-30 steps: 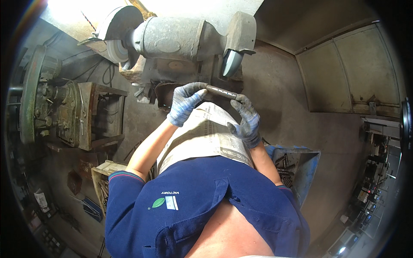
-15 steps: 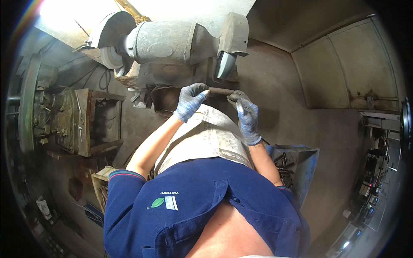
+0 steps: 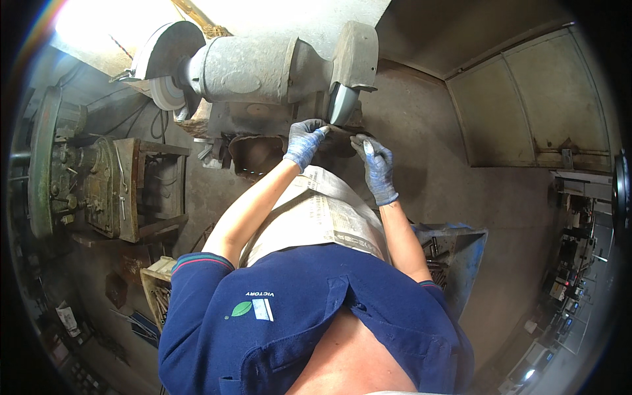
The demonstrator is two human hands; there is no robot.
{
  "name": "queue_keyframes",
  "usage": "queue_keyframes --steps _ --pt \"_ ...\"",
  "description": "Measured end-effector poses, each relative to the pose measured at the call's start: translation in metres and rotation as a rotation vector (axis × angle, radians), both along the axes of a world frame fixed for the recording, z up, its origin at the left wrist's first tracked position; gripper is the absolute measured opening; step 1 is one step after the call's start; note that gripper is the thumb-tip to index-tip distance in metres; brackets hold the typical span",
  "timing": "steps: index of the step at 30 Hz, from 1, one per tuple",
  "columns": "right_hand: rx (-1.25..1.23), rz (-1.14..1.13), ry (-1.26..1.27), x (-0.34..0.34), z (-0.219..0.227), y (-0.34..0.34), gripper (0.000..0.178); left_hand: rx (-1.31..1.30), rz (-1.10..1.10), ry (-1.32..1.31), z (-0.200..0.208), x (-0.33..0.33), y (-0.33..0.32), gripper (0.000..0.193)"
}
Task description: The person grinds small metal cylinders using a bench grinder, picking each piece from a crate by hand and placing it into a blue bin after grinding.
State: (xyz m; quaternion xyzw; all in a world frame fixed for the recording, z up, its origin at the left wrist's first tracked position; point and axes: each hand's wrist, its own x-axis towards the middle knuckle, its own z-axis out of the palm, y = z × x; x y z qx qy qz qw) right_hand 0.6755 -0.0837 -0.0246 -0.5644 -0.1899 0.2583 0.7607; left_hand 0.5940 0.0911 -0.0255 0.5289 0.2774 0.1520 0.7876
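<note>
A short dark metal rod (image 3: 340,130) spans the gap between my two gloved hands, just below the right wheel (image 3: 344,104) of a grey bench grinder (image 3: 250,69). My left hand (image 3: 305,143), in a blue-and-grey glove, pinches the rod's left end, with its fingertips close beside the wheel. At the other end, the fingers of my right hand (image 3: 378,168) close on the rod, partly hiding it. Whether the rod touches the wheel I cannot tell. A cloth apron with print (image 3: 329,214) covers my lap beneath the hands.
The grinder's left wheel (image 3: 168,92) sits under a guard. Below the motor is a rusty open container (image 3: 255,157). A green machine (image 3: 92,184) stands at left. Bins of metal rods flank me: a blue one (image 3: 467,263) at right, a pale one (image 3: 157,276) at left.
Both hands have moved the rod forward, up to the grinder's right wheel. My left hand has also shifted right, and the rod now slants slightly.
</note>
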Motion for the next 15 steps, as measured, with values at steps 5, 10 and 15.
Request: queue_keyframes --steps 5,10,15 --pt "-0.001 0.005 0.034 -0.004 -0.006 0.012 0.028 0.052 0.035 0.078 0.011 -0.004 0.007 0.006" --pt "-0.008 0.015 0.036 -0.015 -0.007 0.032 0.027 0.082 0.104 0.068 0.004 -0.015 0.023 0.010" --pt "0.068 0.046 0.027 -0.022 -0.009 0.042 0.025 0.004 0.123 0.004 -0.007 -0.026 0.033 0.012"
